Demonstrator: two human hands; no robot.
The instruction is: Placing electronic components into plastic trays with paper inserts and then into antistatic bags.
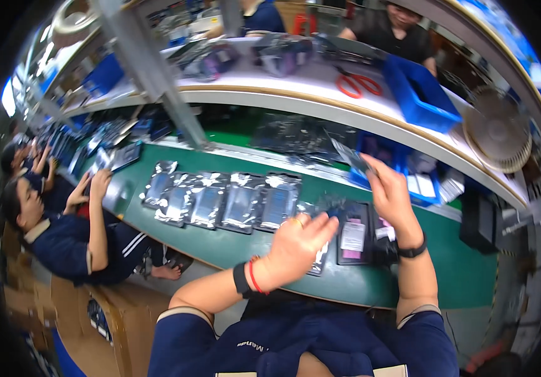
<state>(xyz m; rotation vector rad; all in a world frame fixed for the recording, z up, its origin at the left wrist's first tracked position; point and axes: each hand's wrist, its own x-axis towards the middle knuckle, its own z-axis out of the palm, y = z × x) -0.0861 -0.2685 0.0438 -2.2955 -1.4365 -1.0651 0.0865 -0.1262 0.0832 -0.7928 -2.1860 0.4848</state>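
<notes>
My left hand [295,251], fingers stretched out and slightly smeared by motion, is over a shiny silver bag [317,264] on the green table; whether it touches the bag I cannot tell. Raised to the right, my right hand [388,191] pinches a thin, flat, dark shiny piece [349,156], possibly a bag. Between my hands lies a black flat package [353,242] with a white label and pink parts. A second dark package, partly hidden, is below my right wrist. To the left, several filled silver bags [242,202] lie in a row, some overlapping.
Above the green table [232,248] runs a white shelf with red-handled scissors [358,83], a blue bin [418,91] and dark bagged goods. A blue tray [430,196] stands below it; a fan [497,129] is at right. A co-worker [63,245] sits at left near a cardboard box [85,314].
</notes>
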